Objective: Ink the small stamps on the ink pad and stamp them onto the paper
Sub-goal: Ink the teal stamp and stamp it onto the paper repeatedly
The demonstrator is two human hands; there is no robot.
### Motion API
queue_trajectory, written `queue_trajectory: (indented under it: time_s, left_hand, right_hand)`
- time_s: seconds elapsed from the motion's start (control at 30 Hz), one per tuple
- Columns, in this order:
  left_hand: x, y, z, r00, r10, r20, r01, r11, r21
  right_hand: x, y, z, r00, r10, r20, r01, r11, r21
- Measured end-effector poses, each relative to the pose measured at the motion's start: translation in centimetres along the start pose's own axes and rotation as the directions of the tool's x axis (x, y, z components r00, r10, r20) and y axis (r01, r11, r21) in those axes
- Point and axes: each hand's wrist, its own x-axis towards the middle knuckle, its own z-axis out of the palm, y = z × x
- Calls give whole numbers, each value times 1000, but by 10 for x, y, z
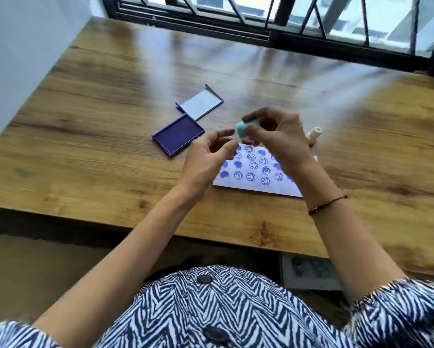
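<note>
My right hand (278, 136) grips a small teal stamp (246, 126) between thumb and fingers, raised above the far edge of the paper. The white paper (256, 172) lies on the wooden table and carries several blue smiley and heart prints. My left hand (208, 159) hovers just left of the stamp, fingers curled and apart, holding nothing. The open purple ink pad (177, 135) sits to the left of both hands, its lid (201, 102) lying open behind it. The frame is motion-blurred.
A cream-coloured stamp (314, 133) stands on the table (85, 126) just right of my right hand; something pink peeks out beside my right wrist. A window with dark bars runs along the table's far edge. A wall is at the left.
</note>
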Motion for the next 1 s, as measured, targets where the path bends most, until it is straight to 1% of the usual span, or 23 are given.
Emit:
queue_trajectory:
  time_s: [0.07, 0.17, 0.27, 0.33, 0.37, 0.4, 0.47, 0.53, 0.6, 0.67, 0.7, 0.77, 0.87, 1.0]
  left_hand:
    - [-1, 1, -5, 999, 37, -26, -38, 998, -41]
    - [-4, 0, -21, 996, 51, -79, -55, 997, -46]
    - [-5, -3, -39, 992, -8, -127, -7, 993, -114]
    - [-5, -7, -51, 978, -55, -201, 20, 985, -172]
    - [-4, -9, -57, 967, -64, -245, 20, 984, -179]
    - [-4, -12, -63, 954, -64, -293, 13, 985, -173]
    - [-5, -20, -73, 927, -51, -371, -2, 990, -141]
    - [-6, -26, -78, 908, -50, -417, -7, 991, -135]
    - [-8, -32, -79, 900, -45, -434, -21, 989, -145]
    - [-9, -36, -78, 899, -14, -437, -51, 989, -136]
    - [-9, -37, -78, 900, 2, -436, -63, 990, -126]
    - [-10, -40, -78, 898, 18, -440, -77, 990, -116]
    - [-11, -42, -79, 899, 28, -438, -83, 991, -106]
    - [-13, -45, -82, 899, 39, -436, -90, 991, -99]
  right_hand:
    - [-7, -6, 16, 999, -13, 44, 11, 999, 50]
    - [-9, -7, 35, 997, 1, 75, -11, 989, 144]
    - [-7, -9, 51, 996, -6, 91, -10, 986, 167]
    - [-1, -11, 60, 996, 2, 87, -16, 987, 157]
    - [4, -13, 64, 997, -5, 83, -4, 994, 106]
    - [11, -15, 69, 996, -33, 87, 32, 999, 8]
    - [29, -22, 80, 982, -133, 134, 162, 957, -241]
    - [44, -27, 94, 950, -203, 238, 290, 858, -425]
    - [53, -25, 110, 913, -208, 351, 378, 755, -535]
    - [51, -18, 123, 885, -204, 418, 442, 645, -623]
    - [48, -14, 127, 876, -216, 432, 468, 601, -648]
    - [44, -9, 132, 863, -244, 442, 497, 564, -659]
    - [50, -9, 134, 852, -263, 453, 518, 558, -649]
    - [56, -9, 134, 829, -251, 500, 543, 573, -613]
